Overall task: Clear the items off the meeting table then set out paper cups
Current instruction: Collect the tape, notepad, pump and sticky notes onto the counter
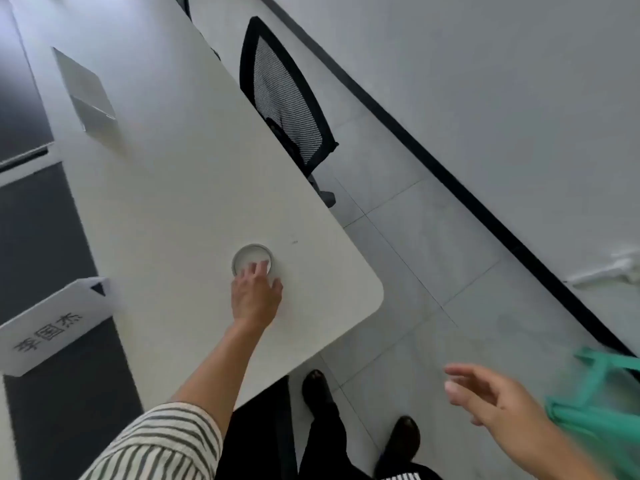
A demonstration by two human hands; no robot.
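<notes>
1. at the far left, locate the white folded name card (52, 327) with black printed characters. it stands upright at the left edge of the white meeting table (173, 174).

2. further up the table, note the flat silver laptop (85, 88). it lies well apart from the card.

3. find the task item: the white round paper cup (250, 255). it stands upright on the table, near the rounded corner closest to you. you look straight down into its mouth. the inside shows pale grey, and you cannot tell whether it holds anything.

4. check your left hand (254, 299), which extends from a grey-and-white striped sleeve (162, 445). its fingers (258, 270) lie close together and curl over the near rim of the cup. the thumb stands out to the right, beside the cup wall.

5. beyond the table's right edge, a black mesh office chair (287, 98) stands on the grey tiled floor, close against that edge.

6. check your right hand (491, 393), which hangs over the floor, well apart from the table. its fingers (460, 370) are loosely spread and hold nothing.

7. at the far right, a green fabric bag (595, 420) hangs by its straps at the right forearm. its contents are not visible.
</notes>
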